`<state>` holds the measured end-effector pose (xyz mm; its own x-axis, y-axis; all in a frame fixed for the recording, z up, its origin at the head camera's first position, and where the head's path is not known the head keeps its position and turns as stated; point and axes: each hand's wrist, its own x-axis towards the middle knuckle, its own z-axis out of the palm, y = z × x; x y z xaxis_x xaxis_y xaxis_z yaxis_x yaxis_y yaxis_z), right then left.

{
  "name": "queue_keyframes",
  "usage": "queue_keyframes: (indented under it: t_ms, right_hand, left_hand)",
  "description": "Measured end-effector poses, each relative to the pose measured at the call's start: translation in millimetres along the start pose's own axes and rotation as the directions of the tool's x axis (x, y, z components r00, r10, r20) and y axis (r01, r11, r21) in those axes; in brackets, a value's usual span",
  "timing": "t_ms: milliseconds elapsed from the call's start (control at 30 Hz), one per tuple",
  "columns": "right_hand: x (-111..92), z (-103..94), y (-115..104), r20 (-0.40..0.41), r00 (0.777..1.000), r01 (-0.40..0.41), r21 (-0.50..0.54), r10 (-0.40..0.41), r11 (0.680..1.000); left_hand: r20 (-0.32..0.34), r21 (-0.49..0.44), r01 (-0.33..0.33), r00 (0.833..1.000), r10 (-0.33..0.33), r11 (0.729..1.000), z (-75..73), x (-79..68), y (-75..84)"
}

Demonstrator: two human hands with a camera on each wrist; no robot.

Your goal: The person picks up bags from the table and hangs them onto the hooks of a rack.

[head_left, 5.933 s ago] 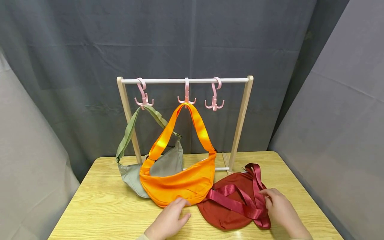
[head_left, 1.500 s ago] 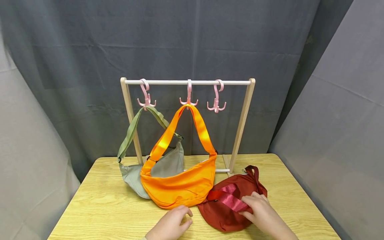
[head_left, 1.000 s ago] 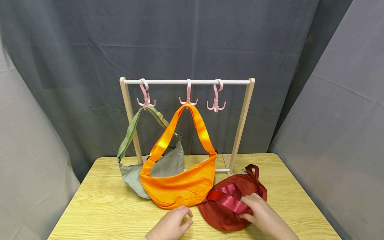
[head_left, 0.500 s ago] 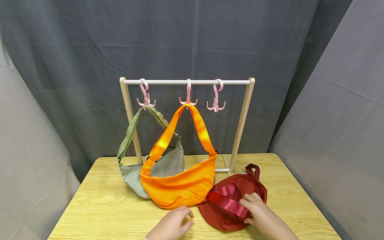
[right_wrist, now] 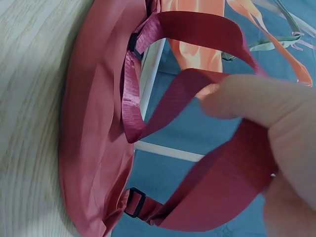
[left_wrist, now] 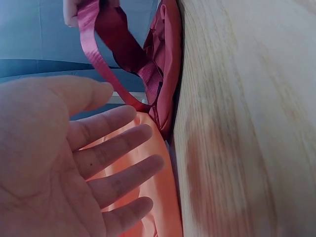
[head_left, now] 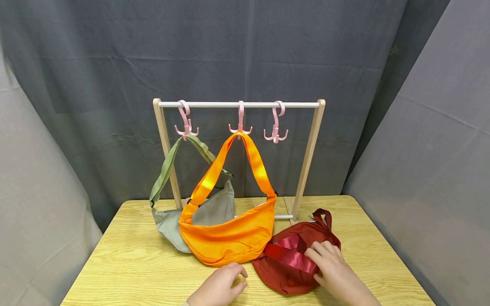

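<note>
On the table's right side lies a dark red shoulder bag (head_left: 281, 282). My right hand (head_left: 330, 264) grips its shiny red strap (head_left: 296, 260), and the right wrist view shows the strap (right_wrist: 207, 192) raised in a loop off the bag, with black buckles at its ends. My left hand (head_left: 221, 285) is just in front of the orange bag (head_left: 229, 240), fingers loosely spread and holding nothing. By its strap, the orange bag hangs from the middle pink hook (head_left: 240, 123). Behind it a grey-green bag (head_left: 216, 208) hangs from the left hook (head_left: 186, 125).
A rack with pale wooden posts (head_left: 309, 159) and a white top bar (head_left: 214, 104) stands at the back of the wooden table (head_left: 126, 263). On the bar's right part hangs a third pink hook (head_left: 275, 129) bearing no bag. Grey cloth surrounds the table.
My right hand has moved left from the red bag's right edge and taken up the strap that lay across it. Lately its fingers shifted slightly along the strap. The left hand stays nearly still.
</note>
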<state>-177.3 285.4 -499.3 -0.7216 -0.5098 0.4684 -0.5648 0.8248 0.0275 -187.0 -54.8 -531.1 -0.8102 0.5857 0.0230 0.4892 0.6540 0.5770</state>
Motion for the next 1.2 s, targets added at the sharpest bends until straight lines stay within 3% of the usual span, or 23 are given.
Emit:
queue_keyframes:
  t_ms: [333, 633, 1033, 1200]
  right_hand:
    - [4.8, -9.6, 1.2, -0.043, 0.996, -0.080, 0.060, 0.082, 0.995]
    - [14.4, -23.8, 5.4, -0.074, 0.997, -0.021, 0.103, 0.028, 0.995]
    - [29.5, -46.4, 0.4, -0.071, 0.997, 0.011, 0.180, 0.002, 0.984]
    - [34.4, -51.9, -1.6, -0.102, 0.994, 0.044, 0.167, -0.028, 0.985]
  left_hand:
    - [0.005, -0.002, -0.009, 1.000, 0.009, 1.000, -0.3, 3.1, 0.2]
    - [-0.006, -0.002, -0.021, 1.000, 0.021, 1.000, -1.4, 5.2, 3.3]
    - [-0.106, 0.000, -0.085, 0.991, 0.085, 0.996, 0.2, 8.2, 10.2]
    - [-0.157, -0.017, -0.076, 0.985, 0.072, 0.997, 2.7, 10.4, 16.9]
